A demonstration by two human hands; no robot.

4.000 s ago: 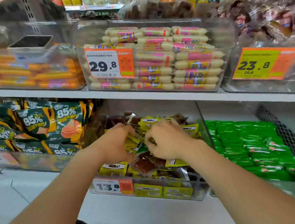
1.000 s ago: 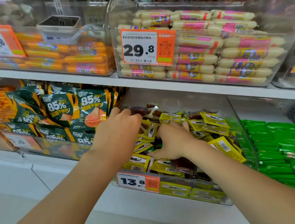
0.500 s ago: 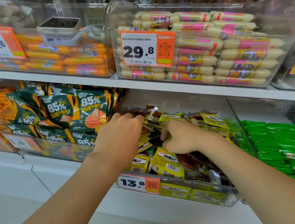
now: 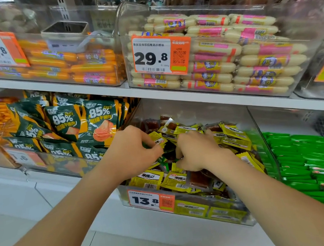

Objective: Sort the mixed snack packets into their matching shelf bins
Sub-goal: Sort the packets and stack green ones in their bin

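Reaching into the clear bin, your left hand pinches a green packet among yellow packets; your right hand curls just beside it, its hold unclear. Green bars fill the next compartment.

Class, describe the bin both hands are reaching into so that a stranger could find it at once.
Find the lower shelf, under the white shelf board. The clear bin sits between dark green 85% bags and bright green packets. It alone holds small yellow packets and wears the 13.8 price tag.

Bright, even store light; corners smeared with blur, wide-angle bending at edges.
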